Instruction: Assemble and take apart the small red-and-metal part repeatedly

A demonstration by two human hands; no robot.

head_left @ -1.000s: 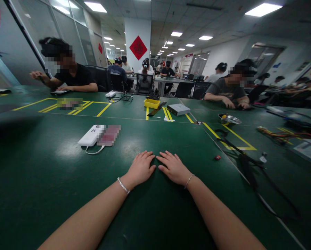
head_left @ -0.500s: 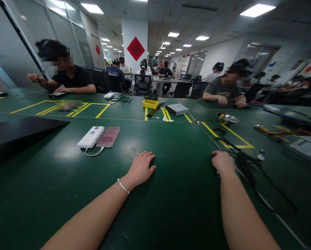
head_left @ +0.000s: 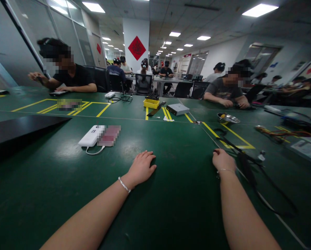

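Note:
My left hand (head_left: 142, 168) rests palm down on the green tabletop (head_left: 176, 194), its fingers stretched out and the thumb apart. A silver bracelet (head_left: 124, 185) circles that wrist. My right hand (head_left: 223, 161) also lies on the table, with the fingers curled in; no object shows in it, though its underside is hidden. Just right of it are a black strap or cable (head_left: 249, 170) and a small shiny piece (head_left: 261, 156). Farther off to the left of my left hand lies a white power bank (head_left: 91, 136) with a short white cable, beside a blurred-out flat item (head_left: 109, 135).
A black sloped panel (head_left: 22, 130) stands at left. Beyond are a yellow bin (head_left: 151, 103), a grey box (head_left: 178, 109), a metal bowl (head_left: 228, 118) and yellow tape markings (head_left: 240, 147). Wires (head_left: 272, 133) lie right. Co-workers sit across the table at left (head_left: 74, 80) and right (head_left: 224, 89).
Both of my hands stay almost where they were. The view has shifted very slightly. The co-worker across on the right has moved their hands a little.

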